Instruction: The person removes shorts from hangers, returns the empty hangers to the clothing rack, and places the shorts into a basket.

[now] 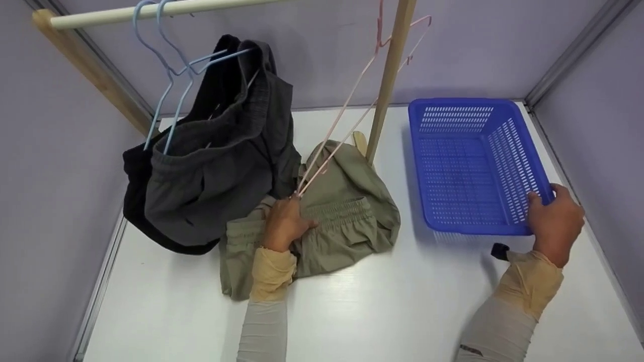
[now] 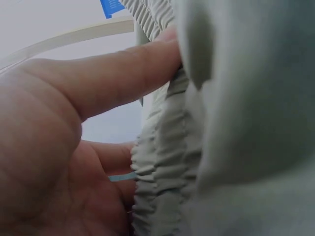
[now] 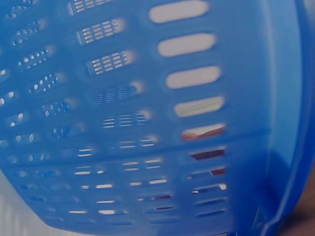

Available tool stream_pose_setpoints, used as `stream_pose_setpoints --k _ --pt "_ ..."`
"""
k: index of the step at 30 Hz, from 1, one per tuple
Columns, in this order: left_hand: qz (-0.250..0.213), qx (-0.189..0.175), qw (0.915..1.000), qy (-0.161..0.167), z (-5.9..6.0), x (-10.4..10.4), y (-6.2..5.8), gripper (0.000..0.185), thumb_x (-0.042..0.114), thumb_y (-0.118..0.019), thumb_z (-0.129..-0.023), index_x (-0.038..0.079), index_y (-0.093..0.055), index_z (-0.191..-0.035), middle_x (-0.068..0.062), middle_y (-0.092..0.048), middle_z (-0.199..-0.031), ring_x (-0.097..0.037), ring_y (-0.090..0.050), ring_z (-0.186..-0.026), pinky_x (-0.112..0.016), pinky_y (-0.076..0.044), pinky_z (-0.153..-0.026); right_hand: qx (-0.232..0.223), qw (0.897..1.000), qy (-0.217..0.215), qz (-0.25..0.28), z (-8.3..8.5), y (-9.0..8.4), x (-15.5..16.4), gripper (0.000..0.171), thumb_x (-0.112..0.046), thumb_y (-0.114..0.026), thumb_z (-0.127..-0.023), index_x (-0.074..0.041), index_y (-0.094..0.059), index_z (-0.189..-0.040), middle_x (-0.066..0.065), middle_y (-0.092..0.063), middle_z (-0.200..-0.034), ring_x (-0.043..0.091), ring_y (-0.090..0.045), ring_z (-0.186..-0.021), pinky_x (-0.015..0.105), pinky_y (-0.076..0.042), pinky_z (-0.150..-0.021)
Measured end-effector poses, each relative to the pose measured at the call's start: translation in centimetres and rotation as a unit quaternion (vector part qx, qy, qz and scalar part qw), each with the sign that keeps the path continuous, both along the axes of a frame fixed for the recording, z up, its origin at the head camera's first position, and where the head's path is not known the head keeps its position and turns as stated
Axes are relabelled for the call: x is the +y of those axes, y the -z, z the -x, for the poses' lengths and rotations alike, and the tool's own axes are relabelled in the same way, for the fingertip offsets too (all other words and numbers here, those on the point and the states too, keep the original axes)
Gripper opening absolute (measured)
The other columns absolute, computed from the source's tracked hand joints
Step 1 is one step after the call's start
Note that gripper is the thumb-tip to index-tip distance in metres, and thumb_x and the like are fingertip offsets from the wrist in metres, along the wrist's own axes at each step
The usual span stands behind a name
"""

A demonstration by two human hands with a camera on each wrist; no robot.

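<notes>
Olive-green shorts (image 1: 347,236) with a gathered elastic waistband lie bunched on the white table. My left hand (image 1: 285,223) pinches that waistband (image 2: 160,167) between thumb and fingers, as the left wrist view shows. A pink wire hanger (image 1: 338,118) slants down to this hand, its lower end at the knuckles; whether the fingers hold it too, I cannot tell. On the right, my right hand (image 1: 557,223) grips the rim of a blue perforated basket (image 1: 455,166) at its near right corner, thumb inside. The basket's slotted wall (image 3: 123,123) fills the right wrist view.
Dark grey shorts (image 1: 216,166) and black shorts (image 1: 133,201) hang on blue hangers (image 1: 173,75) from a pale rail (image 1: 100,17). A wooden post (image 1: 390,80) rises between shorts and basket. Purple-grey walls (image 1: 332,60) enclose the table (image 1: 352,311).
</notes>
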State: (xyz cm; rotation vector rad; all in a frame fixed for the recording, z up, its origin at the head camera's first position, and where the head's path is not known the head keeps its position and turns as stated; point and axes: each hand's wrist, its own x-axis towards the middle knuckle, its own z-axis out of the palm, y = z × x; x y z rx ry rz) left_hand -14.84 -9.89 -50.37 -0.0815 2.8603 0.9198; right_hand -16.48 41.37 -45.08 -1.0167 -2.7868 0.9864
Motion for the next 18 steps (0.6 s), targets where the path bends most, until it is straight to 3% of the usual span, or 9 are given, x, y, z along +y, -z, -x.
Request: stream_pose_setpoints --k 6,8,13,18 --pt "-0.027 -0.038 0.9988 0.008 -0.1 -0.1 -0.3 0.080 0.028 -0.088 -0.088 0.004 -0.052 -0.156 -0.026 -0.065 -0.146 -0.048 -0.063 -0.134 -0.070 -0.039 -0.116 -0.002 1.000 -0.003 0.004 -0.1 0.2 0.0 0.069 -0.037 -0.044 -0.110 -0.007 -0.025 -0.169 0.031 -0.044 -0.164 0.049 -0.051 -0.142 0.063 -0.049 -0.116" --pt "-0.040 -0.040 0.9982 0.016 -0.1 -0.1 -0.3 0.078 0.026 -0.086 -0.089 0.003 -0.052 -0.155 -0.027 -0.065 -0.146 -0.048 -0.064 -0.132 -0.067 -0.043 -0.115 -0.002 1.000 -0.004 0.003 -0.2 0.2 0.0 0.069 -0.038 -0.044 -0.110 -0.007 -0.025 -0.169 0.031 -0.045 -0.164 0.049 -0.051 -0.142 0.063 -0.049 -0.116" --pt "-0.085 -0.007 0.9954 0.044 -0.2 0.1 -0.7 0.061 0.017 -0.083 -0.090 -0.001 -0.061 -0.144 -0.029 -0.070 -0.135 -0.047 -0.069 -0.121 -0.058 -0.056 -0.103 0.001 1.000 -0.006 0.001 -0.3 0.1 -0.1 0.068 -0.037 -0.043 -0.110 -0.007 -0.025 -0.169 0.031 -0.045 -0.163 0.050 -0.051 -0.143 0.064 -0.048 -0.116" --pt "-0.119 0.042 0.9903 0.058 -0.3 0.3 -1.5 0.041 0.007 -0.076 -0.088 0.002 -0.069 -0.128 -0.023 -0.076 -0.118 -0.038 -0.072 -0.101 -0.052 -0.059 -0.089 0.006 1.000 -0.008 0.001 -0.4 0.0 -0.2 0.068 -0.037 -0.044 -0.110 -0.007 -0.026 -0.169 0.031 -0.045 -0.163 0.050 -0.050 -0.143 0.064 -0.048 -0.116"
